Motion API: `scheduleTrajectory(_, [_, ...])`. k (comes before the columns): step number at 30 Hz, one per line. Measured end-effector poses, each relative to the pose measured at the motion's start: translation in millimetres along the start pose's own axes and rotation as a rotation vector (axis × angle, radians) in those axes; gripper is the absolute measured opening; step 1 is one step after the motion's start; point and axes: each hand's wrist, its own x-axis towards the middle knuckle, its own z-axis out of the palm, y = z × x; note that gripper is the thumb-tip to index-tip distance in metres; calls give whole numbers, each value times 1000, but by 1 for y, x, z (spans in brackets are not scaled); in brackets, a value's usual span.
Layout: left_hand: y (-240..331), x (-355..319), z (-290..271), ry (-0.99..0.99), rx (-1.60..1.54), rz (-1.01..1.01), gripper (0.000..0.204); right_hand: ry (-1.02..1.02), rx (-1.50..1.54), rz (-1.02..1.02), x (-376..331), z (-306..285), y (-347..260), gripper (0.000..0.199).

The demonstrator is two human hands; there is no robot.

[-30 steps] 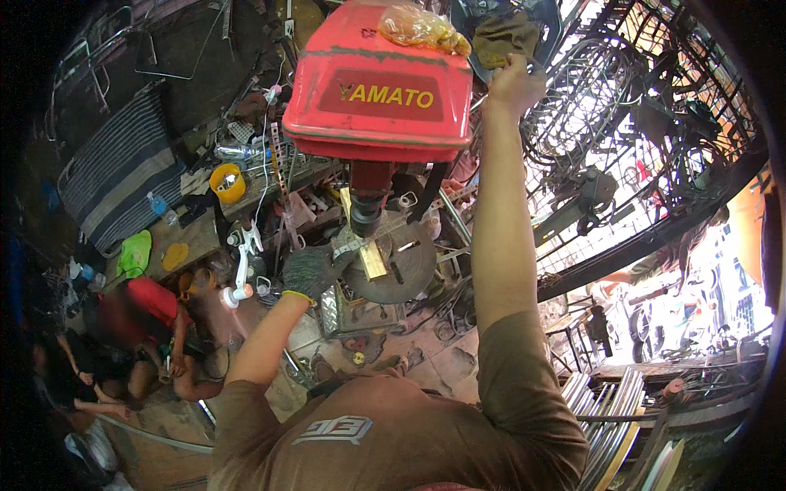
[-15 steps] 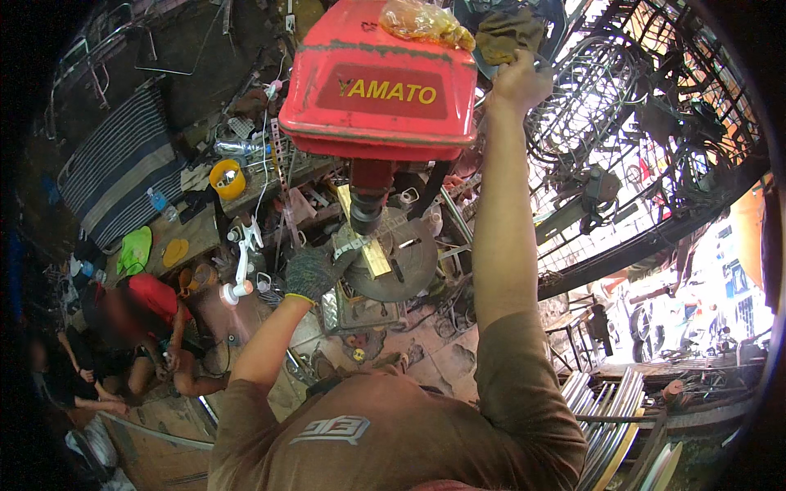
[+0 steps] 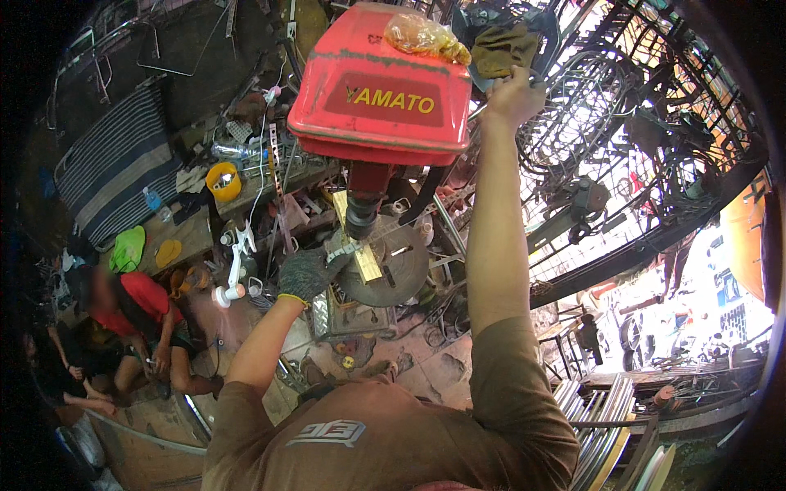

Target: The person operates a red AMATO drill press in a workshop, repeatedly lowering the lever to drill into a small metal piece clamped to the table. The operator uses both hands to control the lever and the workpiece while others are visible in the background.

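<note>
A drill press with a red head [image 3: 381, 127] stands before me, its dark chuck [image 3: 361, 214] above a round metal table [image 3: 401, 278]. A yellowish bar [image 3: 368, 263], maybe wood, lies across the table below the chuck. My left hand [image 3: 306, 275], in a dark knit glove with a yellow cuff, is closed at the table's left edge on a small pale metal piece [image 3: 341, 250] that reaches over the bar. My bare right hand [image 3: 514, 96] is raised right of the red head, fingers wrapped round the end of a feed lever [image 3: 480, 111], mostly hidden by the hand.
A brown cloth [image 3: 501, 51] lies behind my right hand. Wire coils and a metal grille [image 3: 589, 123] fill the right side. On the left, a bench holds a yellow tub [image 3: 223, 182] and a white clamp lamp [image 3: 239, 262]. Two people sit low left, one in a red shirt [image 3: 147, 296].
The whole view has shifted slightly. My right hand has come a little lower and nearer beside the red head. My left hand stays at the table with the metal piece.
</note>
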Motion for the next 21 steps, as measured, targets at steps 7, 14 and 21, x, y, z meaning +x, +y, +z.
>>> scheduleTrajectory(7, [-4, 4, 5, 2, 52, 2, 71, -1, -158, -96, 0, 0, 0, 23])
scheduleTrajectory(14, [-15, 5, 18, 63, 86, 37, 71, -107, -219, 76, -11, -26, -13, 29])
scheduleTrajectory(21, [-19, 12, 18, -17, 177, 232, 72, -277, 109, 140, -2, -29, -50, 20])
